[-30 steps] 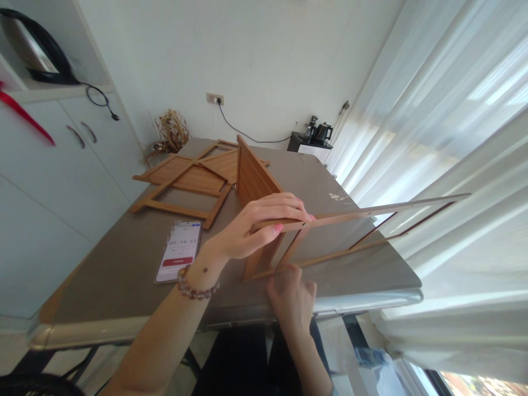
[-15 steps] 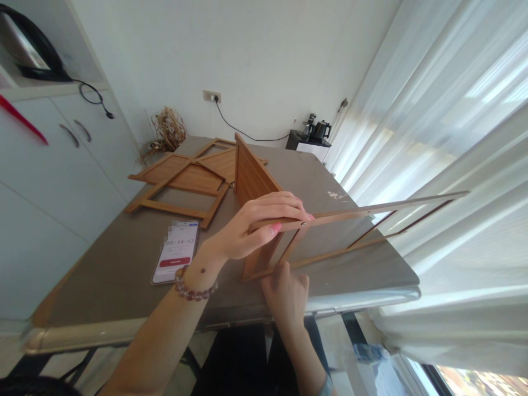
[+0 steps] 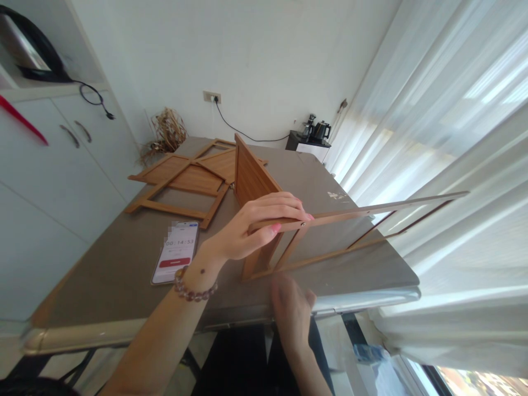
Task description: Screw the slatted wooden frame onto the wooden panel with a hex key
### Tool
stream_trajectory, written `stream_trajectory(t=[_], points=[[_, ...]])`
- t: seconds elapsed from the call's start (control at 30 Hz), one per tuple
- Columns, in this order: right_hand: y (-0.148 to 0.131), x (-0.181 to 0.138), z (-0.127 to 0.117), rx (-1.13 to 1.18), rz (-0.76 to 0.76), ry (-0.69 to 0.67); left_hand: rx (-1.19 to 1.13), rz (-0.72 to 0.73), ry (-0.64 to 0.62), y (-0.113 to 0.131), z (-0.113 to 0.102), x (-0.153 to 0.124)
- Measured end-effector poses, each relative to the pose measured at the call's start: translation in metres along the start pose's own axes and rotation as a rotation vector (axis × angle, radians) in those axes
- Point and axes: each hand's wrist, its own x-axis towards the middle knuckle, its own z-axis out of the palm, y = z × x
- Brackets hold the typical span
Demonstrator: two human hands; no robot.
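Observation:
My left hand [image 3: 264, 223], with a beaded bracelet at the wrist, wraps over the upper rail of a wooden frame [image 3: 350, 213]. This open frame stands on its long edge and meets an upright slatted wooden panel [image 3: 253, 173] at a corner. A small metal screw head [image 3: 303, 224] shows in the rail just beside my left fingertips. Just below the frame's lower rail, near the table's front edge, is my right hand [image 3: 292, 308]. Motion smears its fingers, and anything in them cannot be made out.
More wooden frames and panels [image 3: 177, 207] lie overlapping at the table's back left. A phone with a running timer [image 3: 176, 256] rests left of my wrist. The grey table [image 3: 103, 286] stands between white cabinets [image 3: 49, 165] and a sheer curtain [image 3: 454, 137].
My right hand has come away from the lower corner of the frame, moving slightly down and right. My left hand, the frame and the panel look the same.

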Motion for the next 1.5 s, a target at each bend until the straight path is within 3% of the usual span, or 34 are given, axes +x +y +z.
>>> stream_trajectory(t=[0.43,0.73,0.9,1.17,1.5], points=[[0.005,0.002,-0.005,-0.063,-0.099,0.045,-0.002,-0.003,0.000,0.000,0.000,0.000],[0.005,0.013,-0.007,-0.170,-0.197,-0.081,-0.003,0.004,0.001,0.000,0.000,0.000],[0.007,0.013,-0.007,-0.160,-0.186,-0.090,0.004,0.008,-0.001,0.000,0.000,0.001],[0.008,0.005,-0.004,-0.092,-0.202,0.013,0.018,0.001,-0.006,0.000,-0.001,0.000],[0.011,0.007,-0.008,-0.127,-0.210,-0.035,0.005,0.004,0.000,0.000,0.000,0.000]])
